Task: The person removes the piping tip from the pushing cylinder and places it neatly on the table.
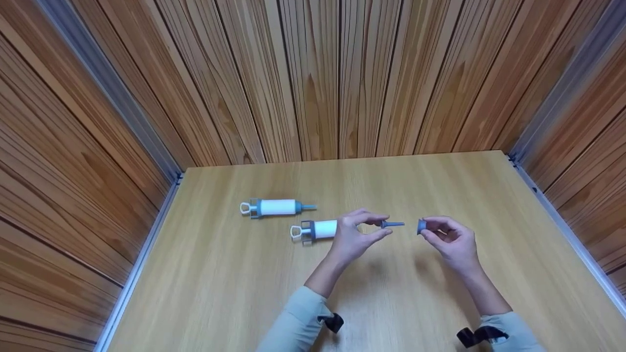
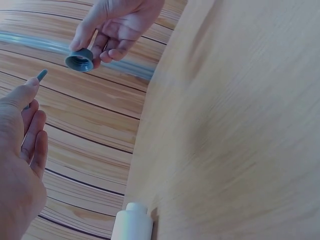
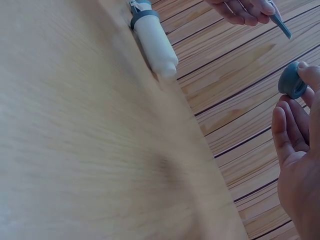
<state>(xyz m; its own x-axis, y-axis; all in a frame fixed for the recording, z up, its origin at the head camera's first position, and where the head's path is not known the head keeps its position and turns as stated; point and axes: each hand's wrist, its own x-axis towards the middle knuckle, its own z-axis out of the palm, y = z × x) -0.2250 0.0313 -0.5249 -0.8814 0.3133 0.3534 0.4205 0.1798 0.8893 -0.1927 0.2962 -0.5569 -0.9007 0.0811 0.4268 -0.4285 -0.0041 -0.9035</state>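
My left hand (image 1: 353, 236) pinches a slim blue-grey nozzle (image 1: 393, 224) between thumb and fingertips, its narrow end pointing right. Across a small gap, my right hand (image 1: 456, 244) holds a short blue-grey threaded collar (image 1: 421, 226) by its edge; its open side and inner threads show in the left wrist view (image 2: 79, 60). Both parts are held above the table, apart from each other. Beside and partly behind the left hand lies a white-barrelled syringe (image 1: 324, 229) with a loop handle. Its bare white front end (image 3: 169, 69), without a nozzle, shows in the right wrist view.
A second white syringe (image 1: 278, 207) with a blue nozzle and loop handle lies farther back on the wooden table (image 1: 220, 274). Wood-panelled walls (image 1: 318, 83) and metal rails (image 1: 142, 274) border the table at the back and sides.
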